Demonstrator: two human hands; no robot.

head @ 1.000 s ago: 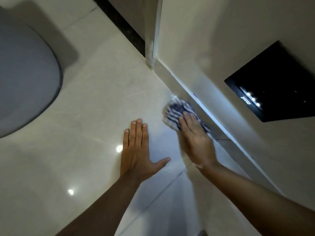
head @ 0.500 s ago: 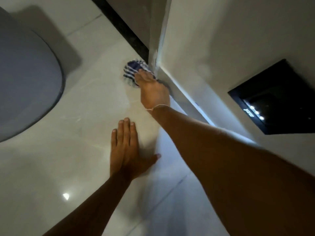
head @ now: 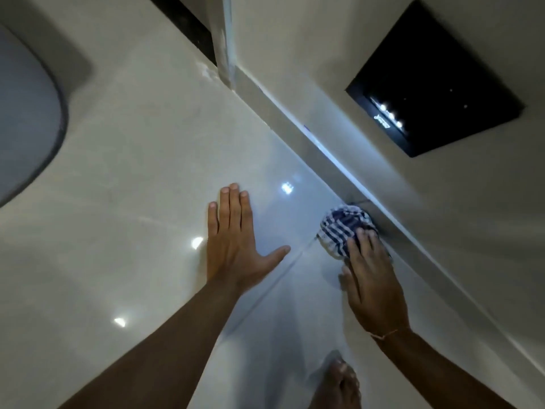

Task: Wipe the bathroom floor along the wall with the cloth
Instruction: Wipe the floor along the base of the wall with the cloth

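Right by the skirting, right hand (head: 373,286) presses flat-fingered on the cloth (head: 342,228), back near from the far corner; left hand (head: 233,240) splayed, empty, so another pass looks underway.

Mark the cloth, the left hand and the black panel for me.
cloth (head: 342,225), head view, striped top.
left hand (head: 233,246), head view, back of hand.
black panel (head: 442,75), head view, dark face.

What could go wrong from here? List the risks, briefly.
1. The left hand is braced flat on the glossy floor tile; if that tile is wet, the palm could slide.
2. The right hand covers only part of the bunched striped cloth, so a stroke may skip the seam at the skirting.
3. A bare foot stands close behind the wiping hand and could get bumped.
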